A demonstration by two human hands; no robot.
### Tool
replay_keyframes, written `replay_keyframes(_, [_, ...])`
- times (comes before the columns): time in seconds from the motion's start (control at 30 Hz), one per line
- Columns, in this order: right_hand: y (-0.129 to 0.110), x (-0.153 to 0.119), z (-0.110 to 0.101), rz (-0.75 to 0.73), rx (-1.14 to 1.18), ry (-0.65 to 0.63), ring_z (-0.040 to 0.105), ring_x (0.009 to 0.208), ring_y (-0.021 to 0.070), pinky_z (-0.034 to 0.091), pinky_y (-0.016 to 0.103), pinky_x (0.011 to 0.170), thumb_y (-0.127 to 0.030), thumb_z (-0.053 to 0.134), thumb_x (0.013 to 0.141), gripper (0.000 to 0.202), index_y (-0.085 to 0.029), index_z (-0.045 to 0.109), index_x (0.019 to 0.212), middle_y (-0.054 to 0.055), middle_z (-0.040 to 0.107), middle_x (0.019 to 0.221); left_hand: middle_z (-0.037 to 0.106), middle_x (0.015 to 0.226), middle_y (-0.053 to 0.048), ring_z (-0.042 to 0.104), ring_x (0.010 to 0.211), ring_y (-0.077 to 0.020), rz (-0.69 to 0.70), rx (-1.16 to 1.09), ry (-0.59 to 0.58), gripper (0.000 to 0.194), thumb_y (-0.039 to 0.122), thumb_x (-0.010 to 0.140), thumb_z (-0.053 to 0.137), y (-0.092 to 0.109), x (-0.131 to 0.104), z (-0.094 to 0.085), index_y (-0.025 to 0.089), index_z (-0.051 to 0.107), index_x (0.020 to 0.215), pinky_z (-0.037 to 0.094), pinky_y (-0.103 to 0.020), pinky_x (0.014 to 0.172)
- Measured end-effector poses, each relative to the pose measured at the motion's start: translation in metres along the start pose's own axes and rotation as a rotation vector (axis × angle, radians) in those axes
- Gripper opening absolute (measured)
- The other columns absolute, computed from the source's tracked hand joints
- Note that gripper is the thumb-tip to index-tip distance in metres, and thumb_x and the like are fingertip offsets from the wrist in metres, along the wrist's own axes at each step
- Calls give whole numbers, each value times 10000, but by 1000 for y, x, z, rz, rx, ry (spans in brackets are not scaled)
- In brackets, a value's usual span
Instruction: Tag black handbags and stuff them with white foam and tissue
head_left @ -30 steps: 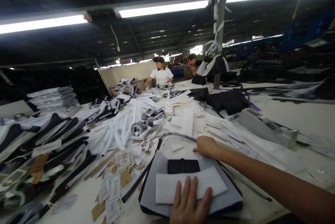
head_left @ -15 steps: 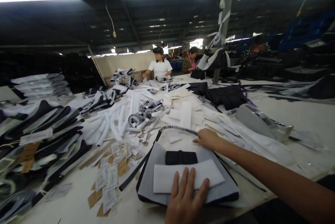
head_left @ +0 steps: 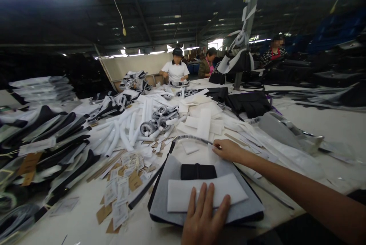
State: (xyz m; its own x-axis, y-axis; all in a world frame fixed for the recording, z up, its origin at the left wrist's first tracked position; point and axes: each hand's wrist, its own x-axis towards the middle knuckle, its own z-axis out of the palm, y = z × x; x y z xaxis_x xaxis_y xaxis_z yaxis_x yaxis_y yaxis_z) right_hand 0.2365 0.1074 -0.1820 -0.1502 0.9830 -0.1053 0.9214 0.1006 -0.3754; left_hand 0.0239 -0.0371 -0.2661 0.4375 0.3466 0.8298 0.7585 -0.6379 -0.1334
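A black bag [head_left: 250, 219] lies flat before me, covered by a grey-white sheet [head_left: 168, 176] with a small black strap piece [head_left: 198, 171] showing in its opening. My left hand [head_left: 204, 212] rests on a white foam sheet [head_left: 178, 195] laid over the bag, fingers stretched out and spread. Beyond the bag's top edge, my right hand [head_left: 230, 150] pinches the bag handle [head_left: 194, 137], a dark curved band that looks wrapped in clear plastic. A small white foam piece [head_left: 190, 147] lies inside the handle's loop.
Paper tags [head_left: 118, 195] lie scattered left of the bag. White foam tubes [head_left: 133, 128], coiled straps [head_left: 148, 128] and loose foam sheets [head_left: 204, 121] pile up ahead. Stacked black pieces [head_left: 45, 134] fill the left side. Black bags [head_left: 248, 103] lie farther back, near several people [head_left: 175, 70].
My right hand has shifted slightly along the handle, with its fingers more curled. My left hand stays flat on the foam sheet. The camera view has tilted slightly.
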Motion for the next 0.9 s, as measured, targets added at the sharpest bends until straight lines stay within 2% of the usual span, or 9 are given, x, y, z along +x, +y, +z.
replay_keyframes(0.2, [-4, -13, -1, 2, 379, -14, 689, 728, 192, 457, 273, 664, -244, 560, 887, 55, -193, 560, 906, 51, 750, 758, 693, 1272, -26, 625, 1210, -214, 37, 26, -67, 407, 339, 1011, 442, -4, 6, -12, 369, 512, 1411, 233, -426, 1212])
replay_keyframes(0.27, [-9, -16, -2, -15, 530, -26, 703, 762, 192, 474, 263, 657, -283, 596, 866, 163, -186, 541, 985, 54, 760, 803, 691, 1276, -23, 623, 1213, -211, 37, 31, -74, 408, 331, 1014, 434, -3, 6, -12, 371, 508, 1413, 234, -422, 1211])
replay_keyframes(0.4, [-18, -31, -11, -75, 750, 12, 695, 868, 190, 497, 274, 729, -380, 662, 832, 531, -162, 462, 1273, 66, 737, 937, 684, 1288, -23, 612, 1231, -213, 30, 25, -77, 405, 325, 1021, 410, -3, 7, -13, 374, 509, 1411, 246, -418, 1207])
replay_keyframes(0.5, [-23, -55, -17, -178, 938, 26, 683, 917, 187, 514, 308, 820, -382, 717, 808, 758, -214, 355, 1453, 27, 706, 955, 681, 1292, -28, 614, 1231, -216, 28, 22, -83, 402, 324, 1025, 398, -3, 8, -15, 373, 516, 1406, 244, -420, 1209])
replay_keyframes(0.57, [-24, -77, -18, -253, 979, 19, 687, 904, 199, 530, 338, 847, -360, 748, 799, 815, -242, 345, 1497, 19, 705, 935, 680, 1295, -34, 617, 1228, -218, 33, 28, -92, 400, 322, 1024, 406, -4, 7, -14, 366, 522, 1404, 232, -427, 1214])
replay_keyframes(0.6, [-23, -88, -16, -275, 928, 25, 690, 906, 212, 537, 355, 861, -351, 752, 805, 771, -249, 398, 1483, 30, 714, 943, 684, 1288, -37, 622, 1222, -217, 43, 31, -92, 398, 325, 1020, 419, -4, 6, -12, 361, 526, 1402, 226, -429, 1217])
replay_keyframes(0.73, [-17, -127, -1, -354, 550, 99, 690, 1009, 258, 526, 379, 956, -304, 689, 878, 346, -312, 698, 1224, 59, 748, 1046, 739, 1174, -41, 663, 1160, -218, 2, 15, 75, 328, 331, 984, 522, 0, -3, 9, 354, 629, 1294, 280, -450, 1200])
replay_keyframes(0.83, [-14, -144, 11, -507, 476, 71, 716, 936, 210, 565, 290, 878, -157, 597, 902, 303, -304, 748, 1119, 47, 760, 982, 762, 1103, -46, 679, 1133, -220, -79, -33, 286, 206, 312, 974, 538, 7, -6, 32, 330, 731, 1043, 361, -459, 1155])
replay_keyframes(0.9, [-13, -148, 15, -597, 479, 103, 728, 893, 182, 580, 230, 814, -88, 570, 887, 314, -257, 765, 1065, 60, 761, 966, 777, 1042, -39, 694, 1102, -206, -132, -45, 392, 235, 309, 983, 514, 11, -4, 45, 313, 736, 906, 388, -444, 1137])
